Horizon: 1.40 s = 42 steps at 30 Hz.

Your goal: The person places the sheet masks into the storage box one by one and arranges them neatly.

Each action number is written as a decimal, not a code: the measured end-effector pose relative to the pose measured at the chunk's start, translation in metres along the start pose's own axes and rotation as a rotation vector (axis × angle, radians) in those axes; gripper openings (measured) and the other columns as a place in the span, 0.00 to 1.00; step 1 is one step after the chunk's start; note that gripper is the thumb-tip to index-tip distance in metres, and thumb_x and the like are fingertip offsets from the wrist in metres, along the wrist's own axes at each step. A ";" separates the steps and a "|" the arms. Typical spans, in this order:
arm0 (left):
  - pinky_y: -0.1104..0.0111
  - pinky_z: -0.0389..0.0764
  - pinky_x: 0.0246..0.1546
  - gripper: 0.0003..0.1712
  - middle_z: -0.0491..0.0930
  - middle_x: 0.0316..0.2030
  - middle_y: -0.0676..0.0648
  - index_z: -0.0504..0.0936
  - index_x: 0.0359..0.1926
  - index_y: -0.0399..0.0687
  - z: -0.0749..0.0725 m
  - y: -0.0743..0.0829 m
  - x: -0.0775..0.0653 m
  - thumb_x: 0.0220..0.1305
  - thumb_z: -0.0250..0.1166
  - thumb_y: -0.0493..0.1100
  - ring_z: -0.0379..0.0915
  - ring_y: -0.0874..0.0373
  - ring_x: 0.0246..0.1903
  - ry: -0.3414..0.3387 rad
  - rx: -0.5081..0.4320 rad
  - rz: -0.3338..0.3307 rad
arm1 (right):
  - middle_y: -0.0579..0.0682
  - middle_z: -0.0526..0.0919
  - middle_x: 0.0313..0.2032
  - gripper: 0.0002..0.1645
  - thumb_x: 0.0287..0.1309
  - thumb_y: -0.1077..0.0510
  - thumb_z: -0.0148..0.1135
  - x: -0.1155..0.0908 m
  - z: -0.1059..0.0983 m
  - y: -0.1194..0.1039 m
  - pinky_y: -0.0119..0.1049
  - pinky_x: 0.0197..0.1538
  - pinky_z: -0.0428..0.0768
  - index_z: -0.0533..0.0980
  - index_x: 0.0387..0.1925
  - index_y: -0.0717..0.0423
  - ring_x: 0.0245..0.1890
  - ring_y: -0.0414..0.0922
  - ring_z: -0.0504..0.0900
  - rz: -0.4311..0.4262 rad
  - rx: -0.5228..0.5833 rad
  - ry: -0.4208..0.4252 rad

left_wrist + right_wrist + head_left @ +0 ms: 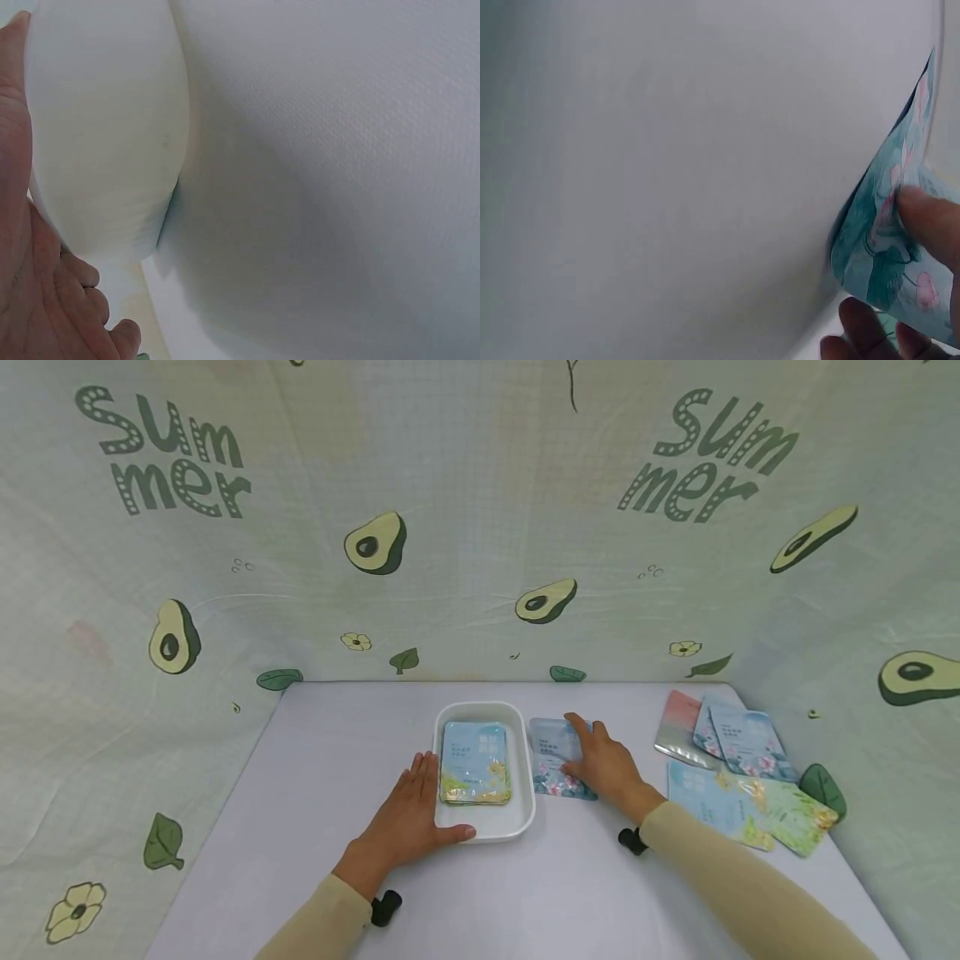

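A white tray (pixel 522 806) stands on the table with a small stack of light blue and yellow-green sachets (pixel 474 760) inside it. My left hand (pixel 408 818) lies along the tray's left side, fingers straight and thumb stretched over the near rim; in the left wrist view the tray's wall (pixel 112 127) is beside that palm. Right of the tray, my right hand (pixel 603 764) grips a flat blue sachet (pixel 551 743) printed with pink flowers. Its thumb (pixel 930 221) presses on the printed face, and the sachet bends up along one edge in the right wrist view.
Farther right lie blue floral sachets (pixel 753 743) overlapping a pink and silver one (pixel 678 731). Nearer are a light blue sachet (pixel 712 802) and a green one (pixel 798 818). A printed cloth (pixel 465 552) hangs behind the white table (pixel 352 727) and along its sides.
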<state>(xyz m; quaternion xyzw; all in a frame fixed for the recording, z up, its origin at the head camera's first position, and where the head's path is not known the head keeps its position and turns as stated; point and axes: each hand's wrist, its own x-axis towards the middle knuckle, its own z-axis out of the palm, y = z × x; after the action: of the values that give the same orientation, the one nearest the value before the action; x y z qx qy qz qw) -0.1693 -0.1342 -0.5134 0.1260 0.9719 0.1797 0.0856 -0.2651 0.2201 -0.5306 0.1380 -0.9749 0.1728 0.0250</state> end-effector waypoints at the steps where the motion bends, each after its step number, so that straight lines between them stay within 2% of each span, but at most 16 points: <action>1: 0.49 0.47 0.84 0.81 0.39 0.85 0.39 0.38 0.85 0.38 0.000 0.000 0.000 0.53 0.61 0.88 0.30 0.45 0.85 -0.001 -0.001 -0.001 | 0.67 0.78 0.53 0.57 0.59 0.48 0.80 -0.001 0.001 0.000 0.39 0.28 0.79 0.55 0.81 0.44 0.23 0.47 0.77 -0.004 0.020 -0.002; 3: 0.49 0.47 0.84 0.81 0.39 0.85 0.39 0.38 0.85 0.38 0.000 0.000 0.000 0.53 0.61 0.88 0.30 0.45 0.85 -0.001 -0.001 -0.003 | 0.67 0.81 0.52 0.59 0.61 0.52 0.78 -0.002 0.001 0.000 0.39 0.27 0.79 0.51 0.83 0.44 0.24 0.46 0.78 -0.018 0.050 -0.003; 6: 0.49 0.47 0.84 0.81 0.39 0.85 0.39 0.38 0.85 0.38 0.001 -0.001 0.000 0.53 0.62 0.87 0.31 0.44 0.85 -0.002 -0.001 -0.005 | 0.68 0.82 0.58 0.60 0.61 0.55 0.78 -0.004 0.000 0.000 0.48 0.38 0.87 0.49 0.84 0.46 0.35 0.51 0.86 -0.025 0.109 0.021; 10: 0.49 0.46 0.84 0.80 0.39 0.85 0.39 0.38 0.85 0.37 0.003 -0.001 0.000 0.54 0.64 0.85 0.31 0.44 0.85 0.002 -0.008 -0.003 | 0.69 0.83 0.59 0.54 0.61 0.55 0.79 -0.002 -0.009 -0.002 0.60 0.54 0.85 0.56 0.80 0.51 0.47 0.56 0.87 0.038 0.236 0.063; 12: 0.48 0.46 0.84 0.80 0.39 0.85 0.39 0.38 0.85 0.37 0.003 -0.001 0.000 0.54 0.64 0.85 0.31 0.44 0.85 0.003 -0.006 -0.002 | 0.68 0.85 0.56 0.47 0.62 0.54 0.78 -0.001 -0.014 -0.004 0.57 0.53 0.85 0.62 0.76 0.54 0.42 0.53 0.85 0.087 0.286 0.074; 14: 0.48 0.46 0.84 0.80 0.39 0.85 0.38 0.38 0.85 0.37 0.003 -0.001 0.000 0.54 0.64 0.85 0.31 0.44 0.85 0.003 -0.007 0.001 | 0.68 0.85 0.54 0.40 0.64 0.53 0.76 0.000 -0.019 -0.005 0.50 0.46 0.86 0.67 0.72 0.56 0.37 0.50 0.83 0.124 0.314 0.075; 17: 0.48 0.47 0.84 0.80 0.40 0.85 0.38 0.38 0.85 0.37 0.003 -0.001 0.000 0.54 0.62 0.86 0.31 0.44 0.85 0.000 -0.003 0.002 | 0.69 0.83 0.56 0.32 0.68 0.54 0.72 0.001 -0.027 -0.005 0.41 0.38 0.82 0.72 0.68 0.58 0.36 0.49 0.82 0.155 0.345 0.052; 19: 0.48 0.47 0.84 0.80 0.39 0.85 0.39 0.38 0.85 0.37 0.002 0.000 -0.001 0.54 0.63 0.86 0.31 0.44 0.85 0.001 -0.010 0.003 | 0.70 0.82 0.58 0.30 0.69 0.56 0.69 0.003 -0.030 -0.003 0.38 0.36 0.82 0.73 0.68 0.59 0.39 0.51 0.84 0.152 0.358 0.033; 25: 0.49 0.47 0.84 0.80 0.39 0.85 0.39 0.38 0.85 0.37 0.001 0.000 -0.001 0.55 0.63 0.85 0.31 0.44 0.85 0.005 -0.011 0.002 | 0.71 0.82 0.60 0.29 0.68 0.59 0.69 0.007 -0.034 0.002 0.42 0.41 0.85 0.74 0.68 0.56 0.46 0.56 0.87 0.141 0.361 0.018; 35: 0.47 0.47 0.83 0.79 0.41 0.85 0.37 0.39 0.84 0.35 0.001 0.000 0.000 0.55 0.62 0.86 0.33 0.42 0.85 0.009 0.031 0.008 | 0.70 0.83 0.60 0.29 0.69 0.59 0.69 0.009 -0.047 0.002 0.44 0.45 0.81 0.73 0.69 0.55 0.47 0.56 0.83 0.139 0.434 0.044; 42: 0.46 0.49 0.83 0.80 0.42 0.84 0.36 0.40 0.84 0.35 0.002 0.002 0.000 0.54 0.60 0.88 0.36 0.40 0.85 0.012 0.063 0.001 | 0.66 0.86 0.53 0.29 0.68 0.59 0.69 0.009 -0.060 -0.001 0.38 0.36 0.76 0.73 0.69 0.55 0.38 0.51 0.78 0.149 0.450 0.058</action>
<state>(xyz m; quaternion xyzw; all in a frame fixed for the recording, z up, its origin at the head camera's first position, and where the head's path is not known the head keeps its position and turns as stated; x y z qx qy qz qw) -0.1686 -0.1322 -0.5143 0.1280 0.9775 0.1497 0.0756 -0.2736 0.2376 -0.4726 0.0628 -0.9183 0.3909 0.0089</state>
